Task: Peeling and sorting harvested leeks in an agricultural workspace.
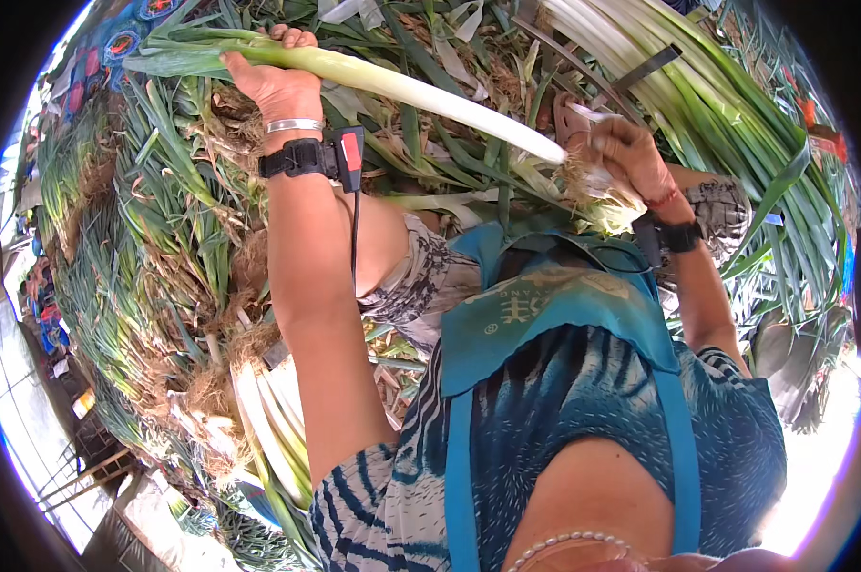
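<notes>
A long leek (pixel 430 100), white toward its root end and green at the top, slants across the upper middle. My left hand (pixel 283 91) is closed around its green part. The leek's brown, stringy roots (pixel 575 178) hang beside my right hand (pixel 631 157), whose fingers are curled in. Pale, torn leek skins (pixel 610 208) lie just under that hand. What its fingers pinch, if anything, I cannot make out. A teal apron (pixel 526 315) covers my lap.
A thick bundle of cleaned leeks (pixel 669 71) lies at the upper right, with a dark strap (pixel 648 67) across it. Uncleaned leeks (pixel 154 257) are heaped along the left. White stalks (pixel 264 410) lie beside my left arm. Loose leaves (pixel 450 57) litter the ground ahead.
</notes>
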Demonstrator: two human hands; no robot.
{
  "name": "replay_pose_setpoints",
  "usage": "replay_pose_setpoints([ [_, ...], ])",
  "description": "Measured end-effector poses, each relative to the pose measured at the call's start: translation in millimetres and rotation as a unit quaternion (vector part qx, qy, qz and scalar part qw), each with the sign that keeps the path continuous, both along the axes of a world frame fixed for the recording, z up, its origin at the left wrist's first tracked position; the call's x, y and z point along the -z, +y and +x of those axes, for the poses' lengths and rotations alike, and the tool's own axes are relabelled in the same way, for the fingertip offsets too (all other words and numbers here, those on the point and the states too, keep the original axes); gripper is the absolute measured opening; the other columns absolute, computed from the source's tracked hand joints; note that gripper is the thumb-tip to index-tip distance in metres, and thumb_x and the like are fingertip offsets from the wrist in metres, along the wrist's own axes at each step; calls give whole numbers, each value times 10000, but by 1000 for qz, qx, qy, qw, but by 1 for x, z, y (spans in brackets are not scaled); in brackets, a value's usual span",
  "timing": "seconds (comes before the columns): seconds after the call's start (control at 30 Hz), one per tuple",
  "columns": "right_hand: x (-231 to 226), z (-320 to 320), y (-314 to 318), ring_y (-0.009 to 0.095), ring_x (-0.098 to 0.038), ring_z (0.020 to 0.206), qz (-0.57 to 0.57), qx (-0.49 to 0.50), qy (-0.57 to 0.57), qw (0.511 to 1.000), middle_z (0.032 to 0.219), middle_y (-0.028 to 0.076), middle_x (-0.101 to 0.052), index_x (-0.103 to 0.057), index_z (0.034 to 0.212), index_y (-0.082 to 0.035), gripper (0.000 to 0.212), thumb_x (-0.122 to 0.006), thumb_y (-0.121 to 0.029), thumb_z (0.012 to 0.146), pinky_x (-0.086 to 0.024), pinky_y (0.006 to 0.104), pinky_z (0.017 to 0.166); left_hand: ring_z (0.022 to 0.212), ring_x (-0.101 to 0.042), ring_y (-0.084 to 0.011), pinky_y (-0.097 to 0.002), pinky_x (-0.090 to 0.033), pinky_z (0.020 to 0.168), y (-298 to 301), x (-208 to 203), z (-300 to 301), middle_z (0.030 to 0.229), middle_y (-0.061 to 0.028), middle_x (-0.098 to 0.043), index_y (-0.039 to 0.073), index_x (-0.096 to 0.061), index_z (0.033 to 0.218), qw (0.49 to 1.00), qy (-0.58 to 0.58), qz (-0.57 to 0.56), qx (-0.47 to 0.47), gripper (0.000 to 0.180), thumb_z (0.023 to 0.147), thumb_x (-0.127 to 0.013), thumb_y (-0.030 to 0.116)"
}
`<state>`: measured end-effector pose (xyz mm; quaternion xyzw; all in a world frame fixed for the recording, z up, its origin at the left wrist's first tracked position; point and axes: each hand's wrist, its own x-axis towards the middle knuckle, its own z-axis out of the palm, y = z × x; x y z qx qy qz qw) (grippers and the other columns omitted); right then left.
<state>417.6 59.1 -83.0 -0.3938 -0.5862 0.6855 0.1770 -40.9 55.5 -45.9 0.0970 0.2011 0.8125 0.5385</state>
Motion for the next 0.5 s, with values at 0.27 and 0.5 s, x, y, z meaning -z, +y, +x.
replay_pose_setpoints([
  [0.27,-18,-7,13,307,-476,1234,512,-149,-166,829,1354,197,-460,-548,1240,-60,364,-580,-199,906,-425,377,1002,742,-508,-288,-453,-472,724,21,2,37,826,-116,-500,55,-451,986,989,98,-81,-71,572,964,-229,582],
  [0.5,-25,-162,39,311,-613,945,371,-90,-101,919,1112,169,-604,-396,1347,-21,542,-582,-280,908,-479,384,816,902,-579,-353,-508,-497,849,52,20,80,1045,-171,-515,22,-358,1185,984,121,-102,-78,369,1000,-407,338],
])
